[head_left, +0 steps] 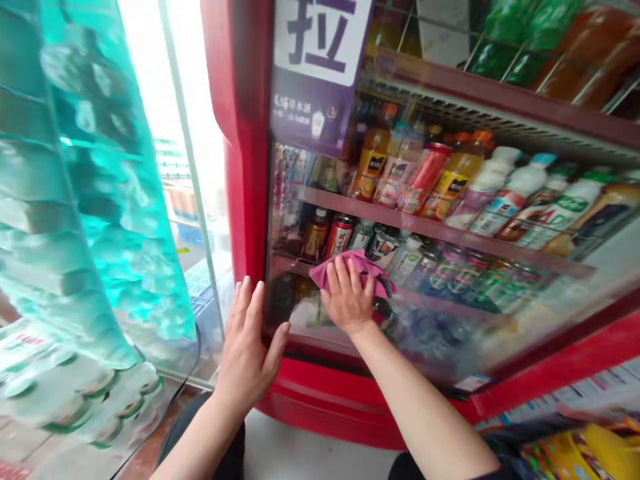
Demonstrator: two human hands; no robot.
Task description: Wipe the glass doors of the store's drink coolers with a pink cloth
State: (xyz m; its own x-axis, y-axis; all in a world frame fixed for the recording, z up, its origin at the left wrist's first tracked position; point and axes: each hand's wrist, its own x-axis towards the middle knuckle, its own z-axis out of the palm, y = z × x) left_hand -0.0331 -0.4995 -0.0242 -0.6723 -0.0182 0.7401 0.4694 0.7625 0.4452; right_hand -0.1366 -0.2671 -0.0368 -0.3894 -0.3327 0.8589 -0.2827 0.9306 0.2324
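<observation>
My right hand presses a pink cloth against the glass door of a red drinks cooler. The fingers lie over the cloth, which bunches out beyond them and under the palm. At the lower left corner of the door, my left hand is open with its fingers stretched and thumb apart, by the red frame. It holds nothing; whether its palm touches the frame I cannot tell. Behind the glass, bottles and cans stand on shelves, among them a red can just above the cloth.
Stacked packs of bottles in turquoise wrap rise on the left, with more wrapped packs at floor level. A dark cable runs beside them. Colourful yellow packets are at the lower right. A purple and white sign hangs on the door.
</observation>
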